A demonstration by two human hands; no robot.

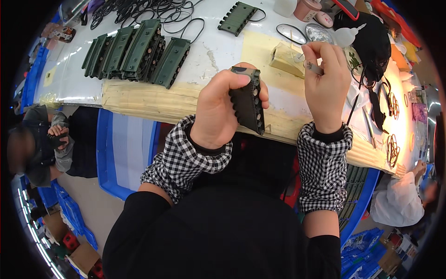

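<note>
My left hand grips a dark green toy tank chassis, tilted on end, with a row of small wheels and a black toothed track along it. The thumb presses near its top end. To the right, my right hand is raised with thumb and forefinger pinched together. Something thin and pale seems to show at those fingertips, too small to name. Just left of them lies a tape-wrapped yellowish block on the table. Further left, several similar green chassis stand in a leaning row.
One more green chassis lies at the back beside loose black bands. A white squeeze bottle, a pink cup and tweezers are at the right. Tape covers the table's front edge. A blue crate stands below; people sit at both sides.
</note>
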